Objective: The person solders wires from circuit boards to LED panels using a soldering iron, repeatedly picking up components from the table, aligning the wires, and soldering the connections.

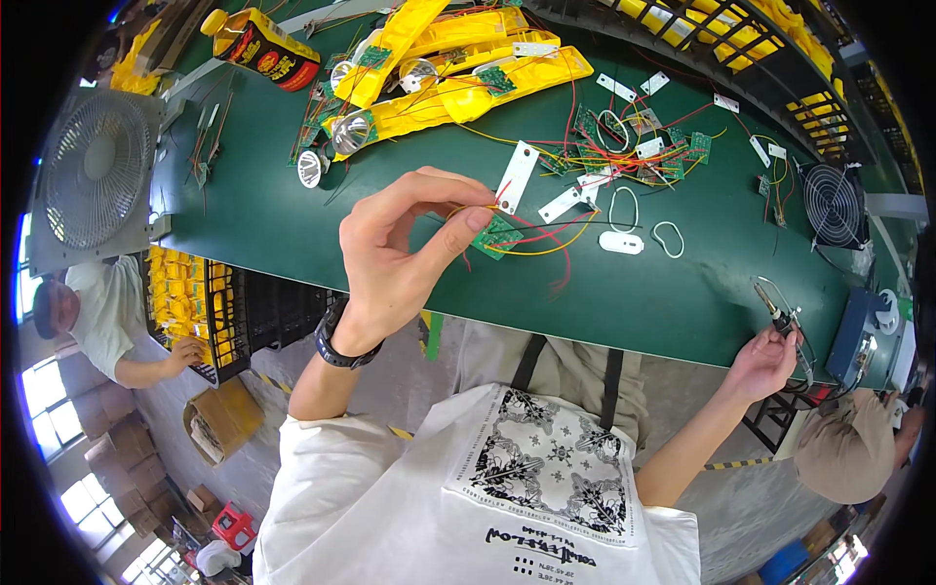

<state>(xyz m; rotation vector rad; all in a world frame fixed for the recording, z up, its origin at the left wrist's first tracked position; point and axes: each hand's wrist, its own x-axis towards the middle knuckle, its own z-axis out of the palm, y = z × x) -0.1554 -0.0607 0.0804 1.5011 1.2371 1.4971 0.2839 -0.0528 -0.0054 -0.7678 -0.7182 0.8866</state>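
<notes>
My left hand (395,253) is raised over the near edge of the green bench, thumb and forefinger pinched on thin wires. A white perforated strip (517,177) stands just beyond those fingertips, and a small green circuit board (499,238) is beside the thumb. Red, yellow and black wires (561,252) trail to the right of the board. At the bench's right end my right hand (763,365) is closed round a soldering iron (777,314), its tip pointing away from me. White rubber rings (668,240) and a white oval piece (621,242) lie between the hands.
A tangle of boards and wires (634,146) lies at the back, near yellow housings (468,83) with reflectors. A yellow bottle (261,49) stands back left. Fans (97,161) (835,205) flank the bench; a blue soldering station (858,336) sits far right. Other people are at both sides.
</notes>
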